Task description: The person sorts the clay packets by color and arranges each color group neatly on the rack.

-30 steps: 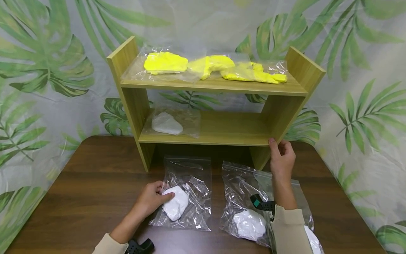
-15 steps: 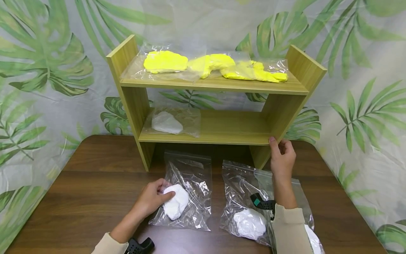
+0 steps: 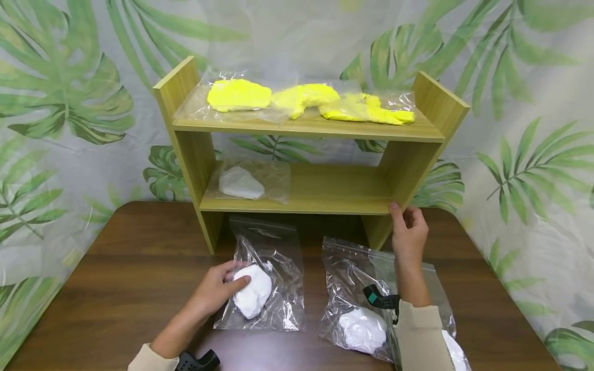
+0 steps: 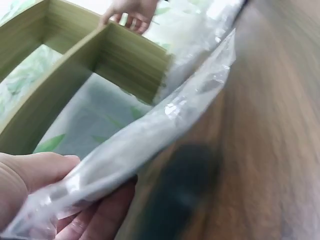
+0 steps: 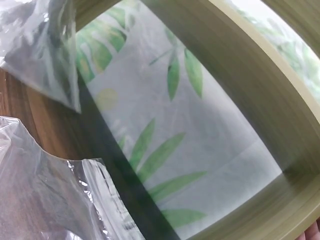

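Note:
In the head view my left hand (image 3: 214, 288) pinches the left edge of a clear zip bag (image 3: 290, 309), thumb over the white clay-like lump (image 3: 252, 292) inside it. The left wrist view shows the bag (image 4: 145, 135) nearly edge-on, raised over the table, thumb above and fingers beneath. My right hand (image 3: 409, 234) holds the right side of the wooden shelf (image 3: 339, 188), thumb at the middle board's front corner. On that board's left end lies another bagged white lump (image 3: 241, 183).
Yellow lumps in clear bags (image 3: 238, 94) lie along the top board. Two more bags with white lumps (image 3: 363, 330) lie on the brown table (image 3: 106, 288), partly under my right forearm. A leaf-print cloth (image 3: 524, 67) hangs behind the shelf.
My left hand has lifted the bag slightly and moved it a little toward the shelf. My right hand stays on the shelf's side. The head view has shifted slightly.

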### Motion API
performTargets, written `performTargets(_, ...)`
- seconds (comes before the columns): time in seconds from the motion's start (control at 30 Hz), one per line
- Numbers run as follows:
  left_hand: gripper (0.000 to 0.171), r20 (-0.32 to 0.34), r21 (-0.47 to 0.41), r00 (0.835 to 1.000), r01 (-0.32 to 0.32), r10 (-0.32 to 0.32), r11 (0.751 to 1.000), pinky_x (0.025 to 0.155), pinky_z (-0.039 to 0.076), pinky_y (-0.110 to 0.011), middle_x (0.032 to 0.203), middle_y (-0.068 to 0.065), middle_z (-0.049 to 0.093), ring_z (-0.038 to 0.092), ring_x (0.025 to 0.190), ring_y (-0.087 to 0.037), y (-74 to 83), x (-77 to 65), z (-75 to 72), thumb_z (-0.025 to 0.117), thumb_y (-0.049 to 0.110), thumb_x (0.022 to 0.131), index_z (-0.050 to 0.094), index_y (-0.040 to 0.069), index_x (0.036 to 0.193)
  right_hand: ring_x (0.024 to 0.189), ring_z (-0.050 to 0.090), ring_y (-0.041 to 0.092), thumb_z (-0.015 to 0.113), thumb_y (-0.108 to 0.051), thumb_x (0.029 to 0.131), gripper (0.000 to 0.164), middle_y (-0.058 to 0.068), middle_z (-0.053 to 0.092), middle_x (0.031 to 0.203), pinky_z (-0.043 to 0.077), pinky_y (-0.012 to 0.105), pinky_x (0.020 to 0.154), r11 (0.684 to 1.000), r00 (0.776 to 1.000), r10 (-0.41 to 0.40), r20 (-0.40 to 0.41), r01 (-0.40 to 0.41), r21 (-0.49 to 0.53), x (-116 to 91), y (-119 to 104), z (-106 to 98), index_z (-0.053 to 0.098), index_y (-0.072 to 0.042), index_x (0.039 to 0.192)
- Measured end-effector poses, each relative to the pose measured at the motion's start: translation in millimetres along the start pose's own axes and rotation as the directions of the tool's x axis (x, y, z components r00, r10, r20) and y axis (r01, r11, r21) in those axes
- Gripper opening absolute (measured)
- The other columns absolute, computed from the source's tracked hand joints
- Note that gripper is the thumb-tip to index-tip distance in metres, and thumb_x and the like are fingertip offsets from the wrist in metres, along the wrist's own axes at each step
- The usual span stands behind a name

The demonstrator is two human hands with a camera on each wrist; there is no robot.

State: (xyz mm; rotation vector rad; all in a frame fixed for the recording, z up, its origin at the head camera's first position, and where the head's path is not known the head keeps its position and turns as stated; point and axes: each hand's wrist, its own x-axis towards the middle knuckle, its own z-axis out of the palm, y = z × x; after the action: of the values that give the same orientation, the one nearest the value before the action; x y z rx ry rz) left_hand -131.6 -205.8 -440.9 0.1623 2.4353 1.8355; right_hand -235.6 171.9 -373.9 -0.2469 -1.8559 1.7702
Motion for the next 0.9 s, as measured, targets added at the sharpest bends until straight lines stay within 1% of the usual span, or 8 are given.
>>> performTargets(0.07, 0.041, 0.027, -0.039, 1.000, -0.002, 0.003, 0.999, 0.070, 0.050, -0.023, 0.095, -0.015, 0.071, 0.064, 0.077, -0.011, 1.3, -1.8, -1.9, 0.068, 0.013, 0.088, 0.058, -0.007, 0.123, 0.088, 0.054, 0.012, 0.070, -0.032, 0.089, 0.022, -0.004, 0.060, 0.091, 0.040, 0.025, 0.077, 1.000, 1.000, -0.012, -0.004, 0.012, -0.002, -1, 2, 0, 0.064, -0.014, 0.099)
performTargets(0.13, 0.044, 0.058, -0.089, 0.998, 0.005, 0.000, 0.996, 0.074, 0.051, -0.024, 0.101, -0.017, 0.070, 0.067, 0.081, -0.014, 3.3, -3.0, -3.0, 0.067, 0.015, 0.090, 0.056, -0.008, 0.125, 0.088, 0.054, 0.012, 0.070, -0.032, 0.089, 0.022, -0.004, 0.060, 0.090, 0.040, 0.025, 0.077, 1.000, 1.000, -0.022, -0.006, 0.022, -0.005, -2, 3, 0, 0.064, -0.014, 0.100)
performTargets(0.23, 0.046, 0.095, -0.153, 0.995, 0.013, 0.002, 0.988, 0.070, 0.053, -0.027, 0.098, -0.020, 0.070, 0.068, 0.077, -0.017, 6.7, -4.8, -3.7, 0.066, 0.014, 0.091, 0.052, -0.010, 0.128, 0.087, 0.054, 0.012, 0.069, -0.032, 0.090, 0.023, -0.004, 0.059, 0.089, 0.040, 0.025, 0.076, 0.999, 1.000, -0.027, -0.005, 0.027, -0.019, -3, 4, 0, 0.063, -0.012, 0.100)
performTargets(0.33, 0.048, 0.105, -0.194, 0.994, 0.006, 0.015, 0.981, 0.069, 0.053, -0.027, 0.098, -0.021, 0.069, 0.068, 0.077, -0.018, 10.6, -6.4, -4.5, 0.066, 0.013, 0.091, 0.050, -0.011, 0.129, 0.087, 0.054, 0.011, 0.068, -0.031, 0.090, 0.024, -0.004, 0.059, 0.089, 0.040, 0.024, 0.076, 0.999, 1.000, -0.023, -0.001, 0.023, -0.032, -4, 4, -1, 0.062, -0.010, 0.101)
performTargets(0.5, 0.046, 0.103, -0.209, 0.994, -0.021, 0.043, 0.978, 0.070, 0.053, -0.027, 0.095, -0.020, 0.069, 0.067, 0.077, -0.017, 18.0, -6.6, -6.3, 0.066, 0.013, 0.091, 0.050, -0.010, 0.129, 0.086, 0.053, 0.010, 0.068, -0.030, 0.090, 0.021, -0.005, 0.059, 0.088, 0.040, 0.024, 0.076, 0.999, 1.000, -0.022, -0.015, 0.021, -0.038, -4, 2, -1, 0.062, -0.012, 0.099)
performTargets(0.63, 0.045, 0.109, -0.214, 0.993, -0.027, 0.051, 0.976, 0.069, 0.053, -0.027, 0.091, -0.017, 0.069, 0.066, 0.075, -0.017, 24.0, -6.2, -8.0, 0.066, 0.014, 0.092, 0.052, -0.007, 0.129, 0.085, 0.053, 0.011, 0.069, -0.029, 0.090, 0.017, -0.004, 0.059, 0.087, 0.040, 0.024, 0.076, 0.999, 0.999, -0.026, -0.030, 0.025, -0.027, -3, 0, 0, 0.063, -0.015, 0.095)
performTargets(0.73, 0.044, 0.122, -0.221, 0.991, -0.030, 0.058, 0.975, 0.067, 0.053, -0.027, 0.088, -0.016, 0.068, 0.066, 0.073, -0.017, 28.1, -7.9, -8.3, 0.066, 0.015, 0.092, 0.053, -0.005, 0.129, 0.084, 0.053, 0.012, 0.069, -0.030, 0.089, 0.018, -0.003, 0.059, 0.087, 0.039, 0.024, 0.075, 1.000, 0.999, -0.022, -0.027, 0.021, -0.014, -2, -2, 0, 0.063, -0.014, 0.095)
performTargets(0.9, 0.042, 0.138, -0.221, 0.987, -0.055, 0.087, 0.974, 0.064, 0.053, -0.026, 0.087, -0.015, 0.066, 0.065, 0.072, -0.015, 33.4, -12.3, -6.5, 0.066, 0.015, 0.092, 0.054, -0.003, 0.128, 0.084, 0.052, 0.012, 0.069, -0.030, 0.089, 0.021, -0.003, 0.059, 0.087, 0.039, 0.024, 0.074, 1.000, 1.000, -0.015, -0.016, 0.015, -0.010, -2, -3, 1, 0.063, -0.012, 0.097)
